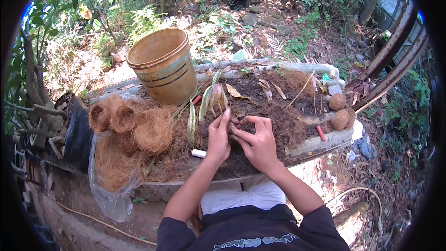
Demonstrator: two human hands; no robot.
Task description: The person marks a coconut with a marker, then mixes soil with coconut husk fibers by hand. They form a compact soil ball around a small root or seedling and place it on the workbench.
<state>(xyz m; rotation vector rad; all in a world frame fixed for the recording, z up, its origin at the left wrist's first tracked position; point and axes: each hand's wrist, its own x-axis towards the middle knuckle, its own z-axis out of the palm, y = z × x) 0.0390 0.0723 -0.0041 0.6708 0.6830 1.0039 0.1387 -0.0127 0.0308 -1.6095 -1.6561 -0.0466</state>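
Observation:
My left hand [219,137] and my right hand [258,142] meet over dark soil [248,90] on the table. Their fingers pinch together around a small, brownish, dirt-covered thing, mostly hidden by the fingertips. Just beyond my left thumb stands a plant with a withered, pinkish-tan leaf [218,96]; whether it joins what I hold, I cannot tell. Beside it rise green leaves with pale edges [204,104], and another such leaf [191,122] is nearer my left wrist. A white thread spool [199,153] lies left of my left hand.
A worn yellowish bucket [167,81] stands at the back left. Coconut-fibre nests [153,132] and loose fibre [114,165] cover the left side, over clear plastic [111,200]. At right are a red stick-like piece [321,133], round fibre balls [340,119] and rusty metal bars [395,60].

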